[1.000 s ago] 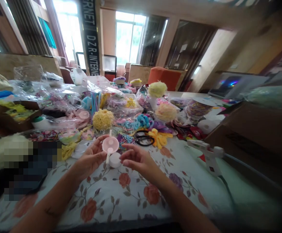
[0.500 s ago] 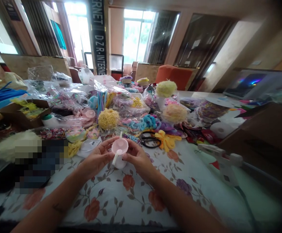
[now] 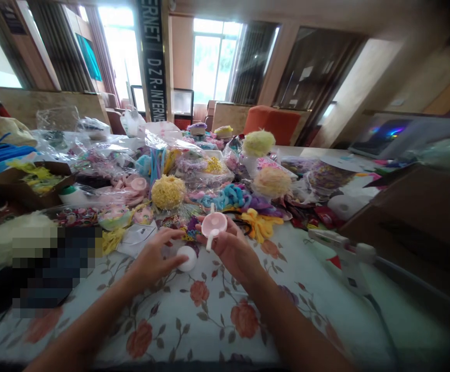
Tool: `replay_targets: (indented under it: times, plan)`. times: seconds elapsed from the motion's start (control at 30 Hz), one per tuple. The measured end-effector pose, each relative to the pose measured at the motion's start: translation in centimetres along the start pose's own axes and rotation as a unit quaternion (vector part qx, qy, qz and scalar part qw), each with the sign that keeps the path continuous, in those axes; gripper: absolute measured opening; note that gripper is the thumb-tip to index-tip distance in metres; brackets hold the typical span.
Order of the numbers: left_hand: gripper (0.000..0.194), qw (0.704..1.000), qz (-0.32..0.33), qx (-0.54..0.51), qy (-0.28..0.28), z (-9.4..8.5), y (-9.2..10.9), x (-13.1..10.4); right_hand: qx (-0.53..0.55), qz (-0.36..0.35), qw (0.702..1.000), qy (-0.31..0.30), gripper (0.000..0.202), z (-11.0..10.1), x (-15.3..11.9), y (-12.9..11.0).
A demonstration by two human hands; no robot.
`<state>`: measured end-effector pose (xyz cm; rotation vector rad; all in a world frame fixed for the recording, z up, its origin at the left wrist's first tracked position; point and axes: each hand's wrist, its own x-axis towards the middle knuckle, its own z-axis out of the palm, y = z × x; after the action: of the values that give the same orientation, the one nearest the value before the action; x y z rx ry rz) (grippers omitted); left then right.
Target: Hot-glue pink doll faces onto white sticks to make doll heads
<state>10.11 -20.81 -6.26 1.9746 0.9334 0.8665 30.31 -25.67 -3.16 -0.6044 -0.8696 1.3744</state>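
A small pink cup-like piece [image 3: 214,226] with pale tabs above and below is held up in my right hand [image 3: 235,250], its hollow side facing me. To its left, my left hand [image 3: 157,257] is spread, the thumb tip against a round white piece [image 3: 186,258] on the flowered tablecloth [image 3: 163,305]. Whether the thumb presses on that piece or only overlaps it, I cannot tell. Past my hands, a yellow fluffy ball [image 3: 168,192] and small colourful beads [image 3: 191,227] lie close by.
A yellow fuzzy bundle [image 3: 261,225] lies beyond my right hand, near black-handled scissors [image 3: 243,223]. At the right are a white glue gun [image 3: 345,258] and a cardboard box [image 3: 415,222]. Bagged craft materials crowd the back.
My left hand has let go of the pink piece and opened. My right hand has carried that piece to the right, uncovering the round white piece beneath. The view has shifted slightly.
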Motion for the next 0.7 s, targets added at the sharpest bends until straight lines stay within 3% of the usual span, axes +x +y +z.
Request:
replay_targets:
  times: [0.1,0.23,0.3,0.37,0.43,0.5,0.6,0.7]
  plan:
    - [0.064,0.98,0.064,0.19,-0.018,0.7,0.0,-0.5,-0.084,-0.065,0.994,0.04,0.048,-0.9,0.6,0.3]
    - [0.057,0.964,0.06,0.259,-0.019,1.5,-0.3,-0.7,-0.254,-0.149,0.952,0.08,0.055,-1.7,0.8,0.8]
    - [0.05,0.965,0.06,0.254,-0.026,1.5,-0.4,-0.7,-0.385,-0.192,0.897,0.101,0.054,-1.7,0.6,0.8]
    - [0.046,0.969,0.066,0.235,-0.028,1.5,-0.3,-0.6,-0.508,-0.239,0.819,0.115,0.053,-1.5,0.3,0.6]
    - [0.046,0.976,0.069,0.206,-0.015,1.4,-0.1,-0.6,-0.587,-0.288,0.748,0.112,0.053,-1.4,0.1,0.4]
    - [0.045,0.982,0.071,0.174,0.014,1.3,0.0,-0.6,-0.621,-0.328,0.706,0.097,0.053,-1.2,0.0,0.3]
    - [0.047,0.984,0.084,0.136,0.072,1.1,0.0,-0.5,-0.617,-0.332,0.709,0.086,0.054,-1.2,-0.1,0.3]
    - [0.05,0.984,0.085,0.105,0.12,0.7,0.1,-0.1,-0.572,-0.293,0.76,0.099,0.054,-1.2,-0.1,0.4]
